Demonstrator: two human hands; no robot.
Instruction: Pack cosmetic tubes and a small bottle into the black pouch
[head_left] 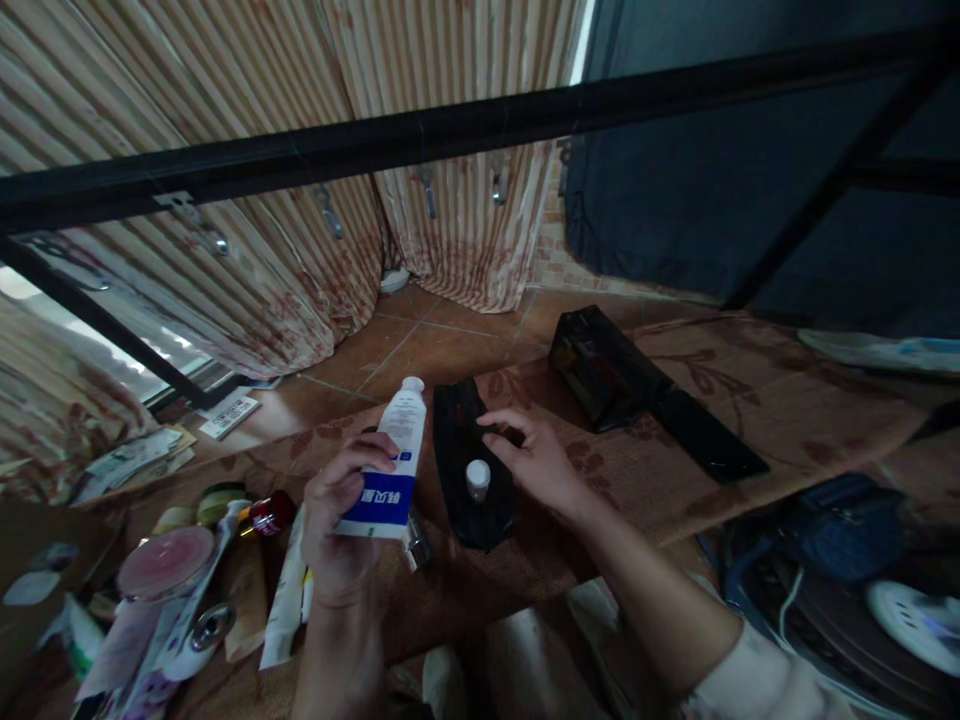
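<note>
Squeeze tube (388, 462) just left of the open-topped black pouch (450, 450)

Near the middle of the frame, the left hand (345, 490) grips the white-and-blue squeeze tube, its fingers wrapped over the printed front and the cap pointing up. The tube's long axis leans to the right toward its top; the pouch's leans to the left, so the gap between them narrows toward the top of the frame. The pouch thus lies directly right of the gripping fingers.

The right hand (529, 455) is nearer the pouch: it reaches over the right edge, thumb and forefinger apart with nothing visible between them. Whether those fingertips touch the fabric, I cannot tell. Below them, a white-capped bottle (478, 480) sits at the pouch, cap up; how deep it sits is unclear.
</note>
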